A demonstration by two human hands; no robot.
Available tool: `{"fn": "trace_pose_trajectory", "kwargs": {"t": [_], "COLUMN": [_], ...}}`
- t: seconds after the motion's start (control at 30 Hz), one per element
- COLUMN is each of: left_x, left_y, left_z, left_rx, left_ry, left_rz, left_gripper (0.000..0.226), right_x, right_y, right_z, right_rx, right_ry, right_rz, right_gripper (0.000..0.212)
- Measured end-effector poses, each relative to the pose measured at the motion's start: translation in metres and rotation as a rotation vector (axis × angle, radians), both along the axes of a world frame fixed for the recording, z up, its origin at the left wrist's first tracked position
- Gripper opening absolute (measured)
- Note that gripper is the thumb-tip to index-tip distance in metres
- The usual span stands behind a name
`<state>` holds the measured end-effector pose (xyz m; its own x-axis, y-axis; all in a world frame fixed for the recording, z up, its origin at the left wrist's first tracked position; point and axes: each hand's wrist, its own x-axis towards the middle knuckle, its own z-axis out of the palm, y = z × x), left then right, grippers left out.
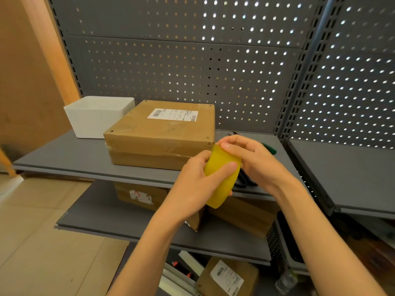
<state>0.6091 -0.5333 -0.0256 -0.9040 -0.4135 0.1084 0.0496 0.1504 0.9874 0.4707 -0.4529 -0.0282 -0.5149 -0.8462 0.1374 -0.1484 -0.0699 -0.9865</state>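
**Q:** Where are your hands, and what is in them?

**A:** Both are just right of the middle of the frame, close together. My left hand point(192, 184) grips a yellow roll point(223, 157), which looks like packing tape. The fingers wrap round its left side and the thumb lies across its face. My right hand point(254, 159) comes in from the right, and its curled fingertips pinch the roll's top edge. So both hands are clamped on the roll.

**Q:** Is the roll resting on anything?

**A:** No. I hold it in the air, on its edge, in front of the front lip of a grey shelf point(64, 159).

**Q:** What is on that shelf?

**A:** A closed cardboard box point(162, 133) sits at the centre, just left of and behind the roll, with a white label point(172, 114) on its top. A white open box point(96, 118) stands to its left, at the back, touching or nearly touching it. Under my right hand lie black handle loops point(243, 180), likely scissors. A green-handled tool point(269, 148) shows beyond my knuckles, mostly hidden.

**Q:** And around it?

**A:** A grey pegboard point(171, 60) fills the upper frame. A lower shelf point(106, 221) holds more cardboard boxes point(245, 216).
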Motion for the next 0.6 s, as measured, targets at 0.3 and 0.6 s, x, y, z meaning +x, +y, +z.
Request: {"fn": "trace_pose_trajectory", "kwargs": {"t": [0.3, 0.6], "left_x": [-0.008, -0.007], "left_y": [0.006, -0.002], "left_z": [-0.005, -0.005], "left_rx": [0.011, 0.147], "left_ry": [-0.027, -0.026], "left_rz": [-0.034, 0.113], "left_gripper": [0.03, 0.019], "right_x": [-0.006, 0.006], "right_y": [0.009, -0.012], "right_z": [-0.004, 0.004], "right_rx": [-0.038, -0.172], "right_ry": [-0.064, 0.652], "right_rz": [-0.124, -0.414], "right_gripper": [0.018, 0.011]}}
